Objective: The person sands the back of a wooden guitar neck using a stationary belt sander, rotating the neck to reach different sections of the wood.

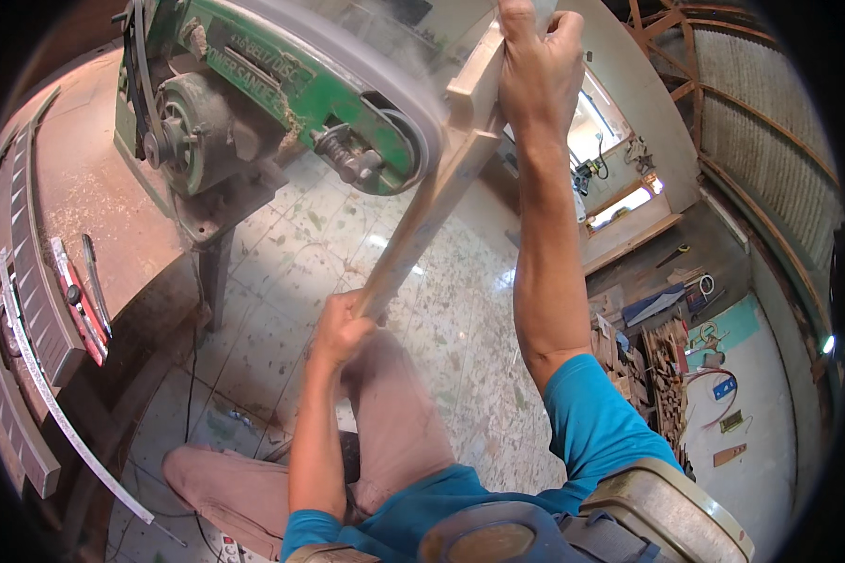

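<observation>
My right hand (540,70) grips the upper end of a long pale wooden piece (422,220) with a notched block at that end. My left hand (343,324) is closed round its lower end. The wood lies diagonally beside the green belt sander (282,89), its upper part against or very close to the end of the grey belt (421,136); exact contact is hard to tell. Pale dust hangs near the belt.
A bench (103,188) at the left holds sawdust, a red cutter (80,300) and long strips (19,244). My legs (385,413) are over the dusty tiled floor (272,244). Stacked wood offcuts (662,375) and a wall with windows (606,122) are at the right.
</observation>
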A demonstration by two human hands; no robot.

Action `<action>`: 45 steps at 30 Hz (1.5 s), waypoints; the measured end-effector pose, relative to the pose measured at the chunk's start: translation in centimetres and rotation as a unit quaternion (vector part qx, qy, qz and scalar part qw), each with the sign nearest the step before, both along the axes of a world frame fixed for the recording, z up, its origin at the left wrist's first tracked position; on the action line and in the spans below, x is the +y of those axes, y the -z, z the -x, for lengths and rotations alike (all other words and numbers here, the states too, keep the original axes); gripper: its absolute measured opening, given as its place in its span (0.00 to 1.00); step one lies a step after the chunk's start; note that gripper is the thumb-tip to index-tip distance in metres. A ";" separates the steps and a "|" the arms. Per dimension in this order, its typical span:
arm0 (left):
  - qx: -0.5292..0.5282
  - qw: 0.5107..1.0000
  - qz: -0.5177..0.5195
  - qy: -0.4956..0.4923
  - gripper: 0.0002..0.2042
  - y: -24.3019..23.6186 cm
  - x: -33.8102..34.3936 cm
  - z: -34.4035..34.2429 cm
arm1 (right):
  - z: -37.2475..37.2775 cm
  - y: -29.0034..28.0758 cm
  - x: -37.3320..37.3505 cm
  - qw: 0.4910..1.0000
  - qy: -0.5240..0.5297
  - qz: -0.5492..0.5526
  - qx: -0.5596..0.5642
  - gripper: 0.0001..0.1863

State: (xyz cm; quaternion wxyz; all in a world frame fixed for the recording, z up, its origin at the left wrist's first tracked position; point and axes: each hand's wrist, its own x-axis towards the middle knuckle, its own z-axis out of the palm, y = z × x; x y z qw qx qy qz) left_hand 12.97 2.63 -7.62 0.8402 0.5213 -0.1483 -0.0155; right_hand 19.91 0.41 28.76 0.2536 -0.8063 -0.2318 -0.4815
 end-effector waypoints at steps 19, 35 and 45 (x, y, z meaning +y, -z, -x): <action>0.044 0.987 0.098 0.119 0.25 -0.4 -1.1 -0.7 | -0.3 -0.8 -1.8 0.992 0.102 0.070 -0.037 0.31; 0.050 0.962 0.133 0.231 0.33 -0.3 -1.9 -1.5 | 1.7 -0.4 -0.5 0.976 0.190 0.085 -0.070 0.29; 0.077 0.934 0.188 0.294 0.46 0.7 -2.6 -1.9 | 3.0 -0.3 0.5 0.977 0.190 0.083 -0.057 0.26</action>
